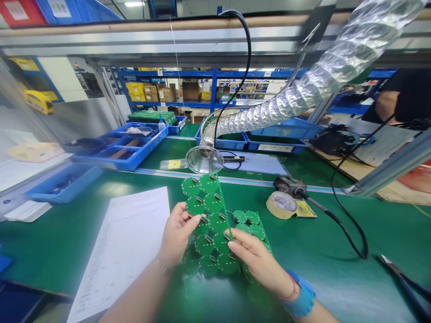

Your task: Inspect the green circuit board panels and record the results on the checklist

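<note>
Green bench (336,271) bore work. Silver duct (296,98) sloped down toward it, presumably placed for fume extraction. Paper sheet (124,242) lay flat at left, likely for easy reading. Panel of round green boards (218,220) was tilted up over bench, top end near duct's mouth; edge holds apparently kept most boards visible. Second panel (257,231) lay partly hidden behind right hand (254,255). Left hand (178,229): half-curled, thumb in front, clasping panel's left edge. Right hand: nearly closed, thumb and fingers pinching right edge.

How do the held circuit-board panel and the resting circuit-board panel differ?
The held circuit-board panel is gripped by the left hand and right hand; the resting circuit-board panel lies on the bench.
The held panel shows more round boards; the resting panel is partly hidden behind the right hand.
Both are green.
</note>
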Demonstrator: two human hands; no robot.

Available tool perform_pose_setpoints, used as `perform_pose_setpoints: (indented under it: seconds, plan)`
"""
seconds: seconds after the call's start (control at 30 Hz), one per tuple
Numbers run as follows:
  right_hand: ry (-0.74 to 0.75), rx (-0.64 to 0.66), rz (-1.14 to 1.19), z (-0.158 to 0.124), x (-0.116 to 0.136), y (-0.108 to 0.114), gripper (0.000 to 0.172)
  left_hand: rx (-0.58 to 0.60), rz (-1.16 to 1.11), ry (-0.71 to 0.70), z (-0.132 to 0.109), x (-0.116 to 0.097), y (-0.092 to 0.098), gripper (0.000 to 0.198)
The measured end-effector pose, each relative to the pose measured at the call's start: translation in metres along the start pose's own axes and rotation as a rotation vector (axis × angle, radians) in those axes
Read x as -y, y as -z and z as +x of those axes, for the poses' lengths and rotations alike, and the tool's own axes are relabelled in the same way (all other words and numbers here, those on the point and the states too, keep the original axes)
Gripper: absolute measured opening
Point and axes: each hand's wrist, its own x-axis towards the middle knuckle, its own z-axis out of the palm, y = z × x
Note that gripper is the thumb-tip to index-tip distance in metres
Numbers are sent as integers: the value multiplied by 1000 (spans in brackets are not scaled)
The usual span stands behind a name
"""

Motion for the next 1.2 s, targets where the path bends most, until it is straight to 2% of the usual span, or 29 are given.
perform_pose_setpoints:
  seconds: [0.43,0.73,0.93,1.1,1.2]
  plan:
    - [-50,-10,174,-2,-1,0,27,14,-7,27,-1,0,0,24]
    - [-48,-15,97,-4,-6,2,24,14,34,11,-1,1,1,21]
    - [-35,-27,146,-4,-3,1,30,107,-14,61,-5,1,-5,20]
    - [-15,-97,84,-5,-1,2,24,172,6,122,-9,4,-9,20]
    - [9,-112,55,-5,-1,2,17,114,24,122,-8,4,-6,23]
